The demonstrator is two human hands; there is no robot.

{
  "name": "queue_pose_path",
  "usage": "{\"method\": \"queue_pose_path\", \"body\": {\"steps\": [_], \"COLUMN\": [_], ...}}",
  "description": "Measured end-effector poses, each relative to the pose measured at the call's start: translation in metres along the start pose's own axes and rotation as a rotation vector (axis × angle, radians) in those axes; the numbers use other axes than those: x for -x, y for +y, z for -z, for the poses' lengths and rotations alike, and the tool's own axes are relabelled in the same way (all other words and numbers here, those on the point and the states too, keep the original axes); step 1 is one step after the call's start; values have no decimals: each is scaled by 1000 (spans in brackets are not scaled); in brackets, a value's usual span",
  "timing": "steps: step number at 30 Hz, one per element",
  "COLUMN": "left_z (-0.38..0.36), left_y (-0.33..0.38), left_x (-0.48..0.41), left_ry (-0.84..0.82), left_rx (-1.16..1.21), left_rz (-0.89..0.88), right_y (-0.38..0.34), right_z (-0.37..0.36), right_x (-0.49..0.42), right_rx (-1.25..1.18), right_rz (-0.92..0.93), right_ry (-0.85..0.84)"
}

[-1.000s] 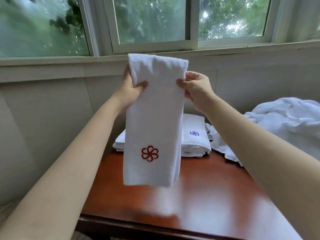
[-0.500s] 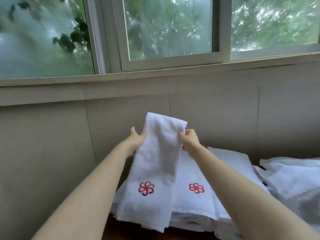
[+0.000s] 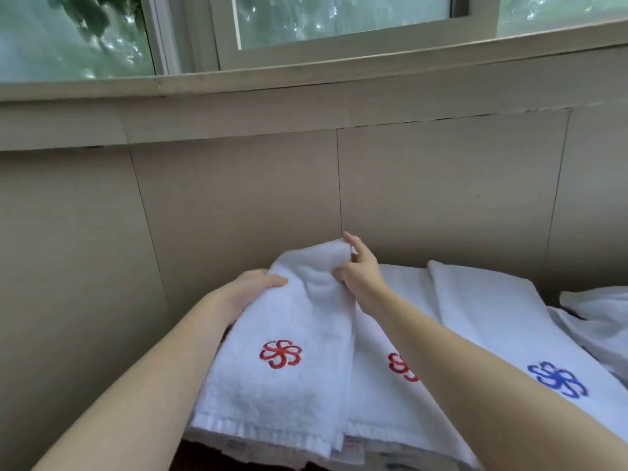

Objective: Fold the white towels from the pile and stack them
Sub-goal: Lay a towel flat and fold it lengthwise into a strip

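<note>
Against the far wall (image 3: 238, 215), below the window (image 3: 339, 18), the head view shows a person setting a folded towel (image 3: 289, 385) with a red flower emblem on the left side of a stack (image 3: 377, 413) of folded white towels. Its near end lies flat on the stack, while its far end is bunched and raised in both hands. The left hand (image 3: 251, 287) curls its fingers over the towel's far left edge and grips it. The right hand (image 3: 360, 273) pinches the far right corner between thumb and curled fingers, with the forefinger sticking up loose. Just to the right, touching it, lies another folded towel with a red emblem half hidden by the right forearm. Beyond that is a blue-emblem towel (image 3: 492, 321), also folded, so several are done, though I cannot tell how many layers sit beneath. At the far right edge a rumpled pile (image 3: 601, 311) of white cloth waits unfolded. By my reckoning this towel's folding is finished and only laying it down and letting go is left, with the pile's towels to fold after it.
</note>
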State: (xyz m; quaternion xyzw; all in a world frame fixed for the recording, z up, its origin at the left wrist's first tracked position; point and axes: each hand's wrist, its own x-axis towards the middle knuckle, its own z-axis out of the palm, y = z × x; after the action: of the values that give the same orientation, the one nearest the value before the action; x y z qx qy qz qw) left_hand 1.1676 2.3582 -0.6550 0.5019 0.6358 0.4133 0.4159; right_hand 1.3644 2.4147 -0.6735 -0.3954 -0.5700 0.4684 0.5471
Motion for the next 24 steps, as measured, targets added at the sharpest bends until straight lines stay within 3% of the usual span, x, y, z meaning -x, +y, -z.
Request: {"method": "queue_pose_path", "body": {"steps": [2, 4, 9, 13, 17, 19, 22, 24], "left_z": [5, 8, 0, 7, 23, 29, 35, 38], "left_y": [9, 11, -11, -12, -22, -26, -26, -27], "left_x": [-7, -9, -5, 7, 40, 54, 59, 63], "left_ry": [126, 148, 17, -38, -229, -290, -39, 86], "left_rx": [142, 141, -230, -160, 12, 75, 122, 106], "left_rz": [-174, -206, 75, 126, 249, 218, 49, 27], "right_y": [-7, -6, 25, 20, 11, 2, -9, -10], "right_z": [-3, -3, -8, -12, -17, -25, -44, -52], "right_x": [-14, -22, -15, -4, 25, 41, 63, 76], "right_rx": [-66, -59, 321, 405, 471, 547, 421, 311], "right_rz": [58, 13, -194, -163, -190, -246, -409, -487], "right_ry": [38, 40, -12, 6, -26, -67, -129, -112]}}
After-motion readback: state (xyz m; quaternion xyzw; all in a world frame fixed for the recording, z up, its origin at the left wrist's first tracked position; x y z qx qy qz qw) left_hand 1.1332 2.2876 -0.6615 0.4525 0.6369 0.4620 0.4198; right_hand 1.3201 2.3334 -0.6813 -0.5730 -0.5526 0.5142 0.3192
